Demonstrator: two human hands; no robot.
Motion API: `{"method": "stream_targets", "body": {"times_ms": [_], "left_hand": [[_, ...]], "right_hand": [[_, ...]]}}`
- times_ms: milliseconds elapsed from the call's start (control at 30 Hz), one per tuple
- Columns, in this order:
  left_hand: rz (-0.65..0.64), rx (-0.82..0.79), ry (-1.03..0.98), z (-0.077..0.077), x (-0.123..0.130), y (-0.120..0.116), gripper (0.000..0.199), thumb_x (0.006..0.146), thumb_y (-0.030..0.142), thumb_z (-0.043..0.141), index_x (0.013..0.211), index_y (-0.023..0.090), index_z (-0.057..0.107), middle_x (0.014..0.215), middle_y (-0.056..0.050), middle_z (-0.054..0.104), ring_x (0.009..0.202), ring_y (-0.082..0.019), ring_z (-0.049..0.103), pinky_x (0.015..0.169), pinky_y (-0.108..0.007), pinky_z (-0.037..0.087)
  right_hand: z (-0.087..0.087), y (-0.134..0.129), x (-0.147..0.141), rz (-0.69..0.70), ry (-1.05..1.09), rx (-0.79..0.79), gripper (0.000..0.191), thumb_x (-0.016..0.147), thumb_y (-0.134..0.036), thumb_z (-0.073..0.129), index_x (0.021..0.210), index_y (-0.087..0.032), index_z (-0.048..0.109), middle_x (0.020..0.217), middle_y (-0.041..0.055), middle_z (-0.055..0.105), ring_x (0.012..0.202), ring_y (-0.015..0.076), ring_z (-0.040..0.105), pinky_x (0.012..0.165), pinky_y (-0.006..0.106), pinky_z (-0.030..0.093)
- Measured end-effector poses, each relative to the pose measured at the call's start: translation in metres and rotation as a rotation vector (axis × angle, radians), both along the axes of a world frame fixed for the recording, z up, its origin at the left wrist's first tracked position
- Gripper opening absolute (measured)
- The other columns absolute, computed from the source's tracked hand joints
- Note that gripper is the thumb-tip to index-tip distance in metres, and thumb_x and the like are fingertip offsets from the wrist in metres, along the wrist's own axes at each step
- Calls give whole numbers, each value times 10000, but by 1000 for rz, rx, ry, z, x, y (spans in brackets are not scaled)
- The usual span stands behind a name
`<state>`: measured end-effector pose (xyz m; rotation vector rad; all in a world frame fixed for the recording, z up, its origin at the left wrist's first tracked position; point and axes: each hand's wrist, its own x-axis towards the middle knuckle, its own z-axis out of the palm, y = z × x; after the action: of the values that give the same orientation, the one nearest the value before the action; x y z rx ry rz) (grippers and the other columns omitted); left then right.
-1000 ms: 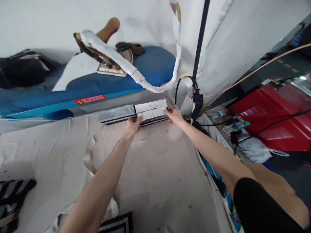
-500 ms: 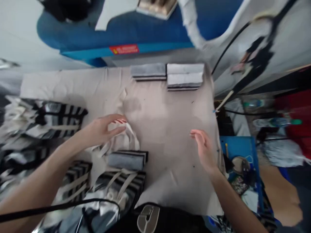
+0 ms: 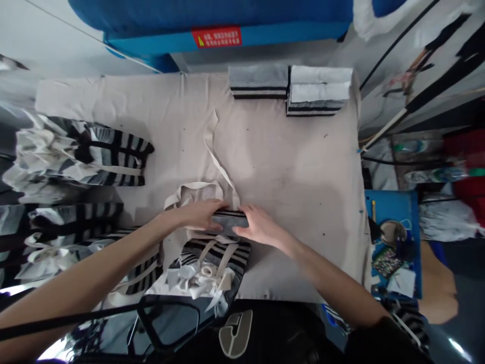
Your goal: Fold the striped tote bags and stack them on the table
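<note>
Right now: both hands hold a folded striped bag (image 3: 229, 221) and square it up.
Hands: the left hand (image 3: 199, 215) lies over one end, fingers curled down; the right hand (image 3: 259, 227) presses the other end, fingers stretched out.
Bag spot: between the hands, on a beige cloth (image 3: 288, 167), just above a striped tote bag (image 3: 208, 258).
Strap: a long cream strap (image 3: 214, 149) lies loose beyond the hands.
Nearby: folded stacks (image 3: 318, 91) sit at the far edge; striped bags (image 3: 83, 151) lie piled at left.
</note>
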<state>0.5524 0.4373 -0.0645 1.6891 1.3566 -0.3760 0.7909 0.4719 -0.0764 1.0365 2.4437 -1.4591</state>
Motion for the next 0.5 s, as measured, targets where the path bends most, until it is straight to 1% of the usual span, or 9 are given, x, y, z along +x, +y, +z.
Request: {"method": "stream_targets", "body": {"times_ms": [133, 267, 367, 433, 500], "left_hand": [[-63, 16, 2, -14, -4, 3, 762, 763, 529, 738, 1422, 197, 553, 1364, -145, 636, 1212, -337, 612, 995, -400, 470], [-133, 55, 35, -16, 1, 5, 726, 728, 539, 771, 1330, 161, 624, 1306, -165, 640, 1211, -364, 599, 1015, -443, 460], [-134, 116, 42, -13, 4, -1, 677, 718, 529, 787, 1271, 164, 651, 1315, -165, 623, 1231, -368, 580, 1037, -460, 452], [-115, 163, 15, -12, 4, -9, 650, 725, 513, 786, 1256, 166, 646, 1317, -160, 625, 1224, -365, 585, 1042, -468, 452], [-101, 190, -12, -12, 5, -17, 629, 740, 493, 774, 1257, 166, 629, 1276, -156, 658, 1183, -361, 614, 1030, -469, 462]], "right_hand": [[-5, 6, -18, 116, -178, 27, 641, 859, -445, 746, 1382, -116, 576, 1374, 197, 604, 1293, 356, 543, 1039, 439, 452], [-6, 11, -30, 200, -290, 112, 602, 817, -525, 784, 1261, -140, 650, 1309, 199, 627, 1256, 382, 550, 1009, 466, 449], [-8, 9, -32, 239, -291, 162, 593, 779, -556, 814, 1179, -143, 671, 1284, 208, 633, 1241, 399, 551, 984, 480, 451], [-9, 4, -30, 235, -248, 180, 606, 763, -533, 833, 1186, -142, 646, 1304, 207, 625, 1234, 385, 560, 974, 466, 453], [-10, -3, -26, 227, -211, 182, 614, 765, -495, 837, 1210, -137, 611, 1295, 197, 639, 1212, 361, 585, 972, 444, 448]]}}
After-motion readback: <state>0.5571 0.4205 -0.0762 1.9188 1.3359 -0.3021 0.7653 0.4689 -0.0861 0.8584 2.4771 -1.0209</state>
